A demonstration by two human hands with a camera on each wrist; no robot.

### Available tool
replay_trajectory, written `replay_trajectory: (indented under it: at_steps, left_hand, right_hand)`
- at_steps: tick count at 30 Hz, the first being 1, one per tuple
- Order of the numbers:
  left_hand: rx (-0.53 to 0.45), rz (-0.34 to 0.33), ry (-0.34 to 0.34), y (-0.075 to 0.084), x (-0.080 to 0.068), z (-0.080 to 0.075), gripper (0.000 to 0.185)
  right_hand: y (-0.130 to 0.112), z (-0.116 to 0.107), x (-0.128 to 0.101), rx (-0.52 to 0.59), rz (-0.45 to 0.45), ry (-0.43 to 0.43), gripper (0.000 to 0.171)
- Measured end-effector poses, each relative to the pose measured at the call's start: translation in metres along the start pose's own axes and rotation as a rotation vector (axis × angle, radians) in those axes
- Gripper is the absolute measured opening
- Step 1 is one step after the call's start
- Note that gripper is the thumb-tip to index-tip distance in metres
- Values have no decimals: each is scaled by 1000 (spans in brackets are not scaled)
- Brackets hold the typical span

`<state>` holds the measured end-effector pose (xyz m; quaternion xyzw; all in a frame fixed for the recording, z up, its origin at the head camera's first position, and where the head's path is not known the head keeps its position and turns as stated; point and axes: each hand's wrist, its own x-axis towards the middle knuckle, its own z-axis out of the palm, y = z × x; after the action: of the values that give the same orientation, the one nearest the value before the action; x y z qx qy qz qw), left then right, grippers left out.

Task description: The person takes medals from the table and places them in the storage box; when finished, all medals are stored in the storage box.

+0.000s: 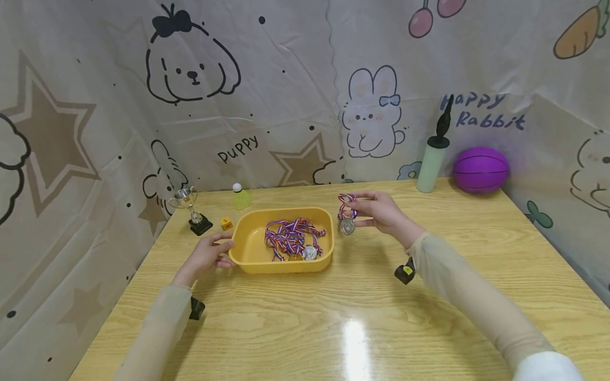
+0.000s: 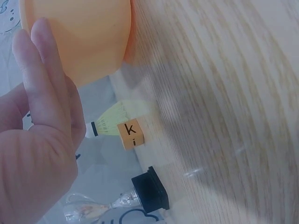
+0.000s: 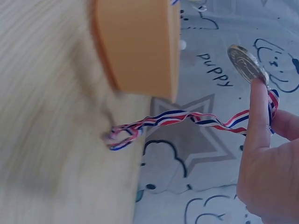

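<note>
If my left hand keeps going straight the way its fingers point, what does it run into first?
The left hand already has its fingertips at the yellow plastic tray, so it would press straight into the tray's near-left wall.

A shallow orange-yellow plastic tray (image 1: 248, 248) is showing a plain, unpatterned surface. The round silver metal medal (image 1: 347, 226) is hanging from a red, white and blue striped ribbon (image 3: 187, 119). The light wood-grain table (image 1: 362, 317) is displaying pale yellow streaks. The small orange cube (image 2: 129, 134) is bearing black letters. The purple ball (image 1: 480, 169) is carrying dark seam lines.
</note>
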<state>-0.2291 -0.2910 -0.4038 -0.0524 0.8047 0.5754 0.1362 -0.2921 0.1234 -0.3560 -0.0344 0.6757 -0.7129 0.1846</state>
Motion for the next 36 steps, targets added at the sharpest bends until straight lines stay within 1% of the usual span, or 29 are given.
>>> replay_trajectory:
  at_steps: [4, 9, 11, 16, 21, 25, 30, 33, 36]
  left_hand:
    - [1, -18, 21, -1, 0, 0, 50]
    - [13, -28, 25, -4, -4, -2, 50]
    - [19, -21, 20, -5, -5, -3, 50]
    - [14, -18, 30, -7, -5, -4, 50]
    - [1, -12, 23, -9, -3, -3, 50]
    - [4, -2, 14, -6, -1, -4, 49]
    - [18, -11, 19, -2, 1, -3, 49]
    - [28, -25, 28, 0, 2, -3, 49]
    - [33, -26, 31, -1, 3, -3, 49]
  right_hand:
    - [-10, 12, -1, 2, -32, -25, 47]
    - [-23, 34, 0, 22, -77, -46, 41]
    - [-29, 44, 0, 32, -96, -49, 37]
    - [-48, 71, 1, 45, -128, -67, 30]
    - [-62, 101, 5, 65, -142, -88, 29]
    - [-70, 123, 7, 86, -159, -119, 29]
    - [-69, 143, 12, 105, -153, -136, 29]
    - [-59, 151, 19, 111, -120, -132, 30]
    - [-44, 158, 28, 87, -98, -131, 30]
